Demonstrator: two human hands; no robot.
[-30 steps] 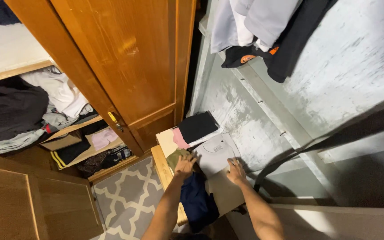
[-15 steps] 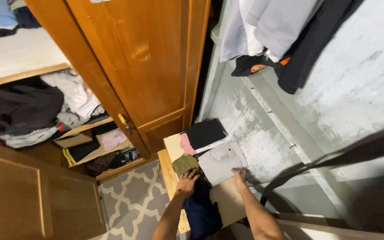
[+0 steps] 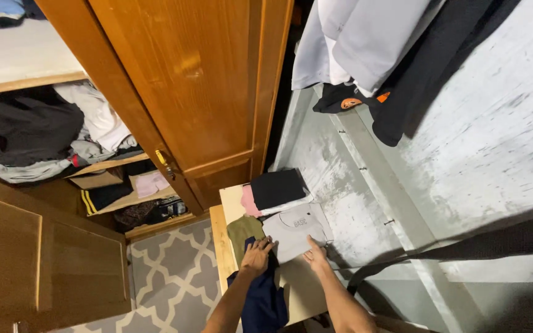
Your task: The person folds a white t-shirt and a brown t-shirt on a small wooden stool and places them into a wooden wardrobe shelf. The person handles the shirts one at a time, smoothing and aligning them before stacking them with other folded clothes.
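On a small wooden table (image 3: 222, 237) lie folded clothes. My left hand (image 3: 256, 254) rests on a navy garment (image 3: 260, 302) that hangs over the table's near edge, its fingers touching an olive folded piece (image 3: 240, 229). My right hand (image 3: 315, 255) lies flat on the near edge of a folded grey T-shirt (image 3: 294, 227) with a print. Beyond these sits a stack with a black garment (image 3: 277, 187) over pink and white pieces.
An open wooden wardrobe door (image 3: 192, 86) stands left of the table; shelves (image 3: 63, 132) behind it hold crumpled clothes. Grey and black garments (image 3: 365, 49) hang against the pale wall on the right. A patterned grey rug (image 3: 171, 277) covers the floor.
My right hand has moved left onto the grey T-shirt's near edge. My left hand has stayed on the navy garment. The view has shifted slightly.
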